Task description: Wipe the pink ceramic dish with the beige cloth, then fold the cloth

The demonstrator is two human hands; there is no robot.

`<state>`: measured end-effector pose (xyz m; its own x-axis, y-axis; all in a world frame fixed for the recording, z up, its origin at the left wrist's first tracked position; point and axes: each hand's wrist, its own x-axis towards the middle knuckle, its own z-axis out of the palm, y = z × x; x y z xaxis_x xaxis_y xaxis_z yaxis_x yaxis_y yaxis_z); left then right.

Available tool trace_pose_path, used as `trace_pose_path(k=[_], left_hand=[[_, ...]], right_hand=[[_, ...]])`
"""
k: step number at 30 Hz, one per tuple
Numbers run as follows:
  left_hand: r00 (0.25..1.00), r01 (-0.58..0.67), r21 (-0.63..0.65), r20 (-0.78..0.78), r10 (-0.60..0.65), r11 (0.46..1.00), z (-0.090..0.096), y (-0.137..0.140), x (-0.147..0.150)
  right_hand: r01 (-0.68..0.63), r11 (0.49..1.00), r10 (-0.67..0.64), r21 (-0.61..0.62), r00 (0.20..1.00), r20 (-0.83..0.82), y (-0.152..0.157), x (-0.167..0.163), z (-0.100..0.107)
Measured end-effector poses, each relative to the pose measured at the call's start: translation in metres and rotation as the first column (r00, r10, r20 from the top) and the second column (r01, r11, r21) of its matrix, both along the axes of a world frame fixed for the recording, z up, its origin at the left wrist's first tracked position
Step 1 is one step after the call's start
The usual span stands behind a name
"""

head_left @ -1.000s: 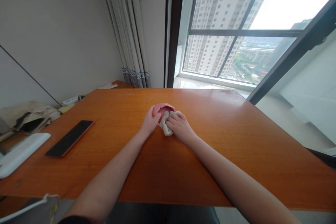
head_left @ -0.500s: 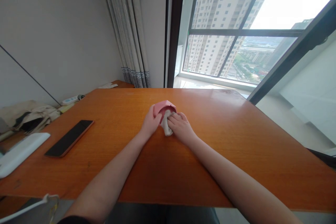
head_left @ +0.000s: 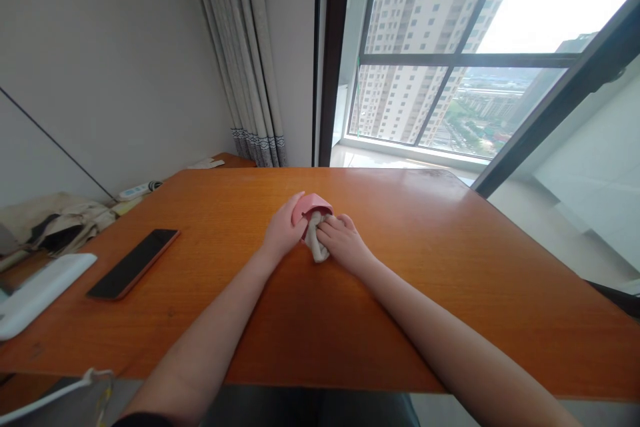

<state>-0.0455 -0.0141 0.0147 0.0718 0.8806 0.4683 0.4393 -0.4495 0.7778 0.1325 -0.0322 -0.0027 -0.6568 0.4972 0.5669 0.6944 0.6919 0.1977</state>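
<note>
You had bare wood running wide across the right side of the table [head_left: 490, 267] and beyond the pink container [head_left: 314, 202] to the far edge. Your left hand [head_left: 284, 229] blocked its left flank; your right hand [head_left: 344, 241] and the pale cloth [head_left: 317, 248] crowded its opening. Well to the left, a dark phone [head_left: 134, 263] and a white slab [head_left: 45, 297] obstructed any low pass.

- L forearm [head_left: 220, 320] & R forearm [head_left: 435, 317] bare, reaching fwd, angled in twd each other
- L hand [head_left: 283, 229] curled in a grip, thumb [head_left: 302, 229] apart from fingers [head_left: 295, 199], wrist [head_left: 267, 255] approx. straight
- R hand [head_left: 346, 245] palm dn, fingers bent, tips twd L hand
</note>
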Motion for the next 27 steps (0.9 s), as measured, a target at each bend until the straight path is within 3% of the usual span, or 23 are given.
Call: trace_pose_path(k=[2, 5, 7, 11, 14, 16, 19, 21, 24, 27], left_hand=[[0.987, -0.056, -0.053, 0.148, 0.063, 0.997, -0.002, -0.006, 0.01], [0.894, -0.105, -0.177, 0.414, 0.171, 0.978, -0.016, -0.016, 0.037], [0.863, -0.091, -0.242, 0.466, 0.198, 0.966, -0.023, -0.016, 0.046], [0.942, -0.092, -0.223, 0.297, 0.158, 0.97, -0.017, -0.001, 0.025], [0.991, -0.058, -0.175, 0.11, 0.078, 0.983, -0.01, 0.006, 0.006], [0.988, -0.062, -0.162, 0.13, 0.084, 0.985, -0.013, 0.003, 0.008], [0.923, -0.022, -0.186, 0.374, 0.091, 0.982, -0.025, -0.006, 0.027], [0.888, 0.007, -0.23, 0.448, 0.099, 0.973, -0.029, -0.009, 0.036], [0.944, -0.042, -0.233, 0.31, 0.115, 0.972, -0.022, -0.004, 0.027], [0.986, -0.054, -0.155, 0.147, 0.077, 0.986, -0.011, 0.001, 0.011]], right_hand=[[0.034, 0.999, -0.034, 0.012, 0.999, -0.015, -0.002, -0.001, -0.001], [0.069, 0.998, -0.069, 0.007, 0.996, -0.062, -0.007, -0.002, -0.002], [0.062, 0.998, -0.063, -0.005, 0.995, -0.083, -0.008, -0.001, -0.001], [0.013, 1.0, -0.013, -0.029, 1.0, -0.016, -0.004, 0.001, 0.001], [0.055, 0.998, -0.054, -0.043, 0.998, 0.023, -0.001, 0.001, -0.002], [0.081, 0.996, -0.08, -0.042, 0.996, 0.026, -0.001, 0.0, -0.005], [0.106, 0.994, -0.107, -0.03, 0.994, -0.027, -0.002, 0.0, -0.007], [0.096, 0.995, -0.099, -0.039, 0.993, -0.062, -0.003, 0.0, -0.006], [0.044, 0.997, -0.047, -0.067, 0.998, -0.033, -0.003, 0.002, 0.0], [0.057, 0.997, -0.057, -0.061, 0.998, 0.002, -0.001, 0.003, 0.003]])
